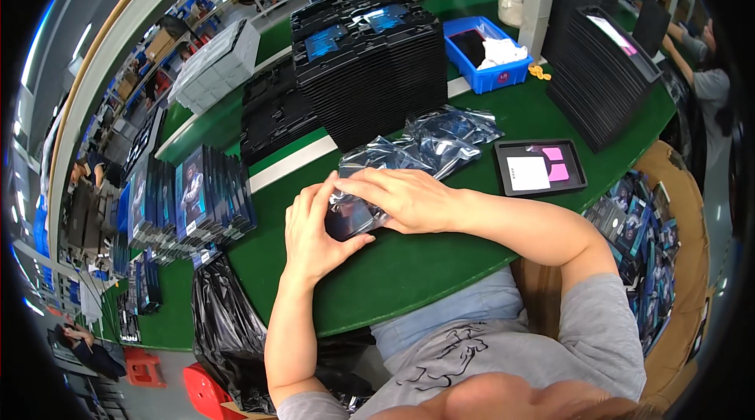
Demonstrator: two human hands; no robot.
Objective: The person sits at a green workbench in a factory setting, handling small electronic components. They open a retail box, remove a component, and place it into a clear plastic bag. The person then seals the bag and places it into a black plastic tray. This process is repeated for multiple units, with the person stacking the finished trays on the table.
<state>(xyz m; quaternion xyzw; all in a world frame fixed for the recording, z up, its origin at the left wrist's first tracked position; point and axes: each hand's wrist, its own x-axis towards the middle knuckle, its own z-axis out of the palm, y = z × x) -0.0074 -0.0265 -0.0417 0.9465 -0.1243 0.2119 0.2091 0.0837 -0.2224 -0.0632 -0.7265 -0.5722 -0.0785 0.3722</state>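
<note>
Green surface (429,259): broad worktop in front of the person, crossed by a pale strip.
Film-wrapped box (346,219): one, dark and flat, in clear glossy film; between the two hands, near the front middle of the worktop; contact with it cannot be told.
Left hand (309,227): grip closed about the left side of the box, thumb parted from the fingers by the box itself.
Right hand (409,200): fingers bent over the upper side of the box and its film; underside hidden, so how far closed the grip is cannot be told.
Clear film bags (444,141): crumpled heap just beyond the hands.
Black moulded trays (370,78): tall stack behind the film.
Blue bin (476,78): right of that stack; holds a dark flat item and white crumpled material.
Shallow black tray (513,150): right of the film; holds a white card and pink pieces.
Black tray stack (586,93): tilted in view, far right.
Printed boxes (197,192): dark, in upright rows, left.
Black plastic bag (224,326): hanging at the left front edge.
Brown carton (692,263): right, filled with loose dark boxes.
</note>
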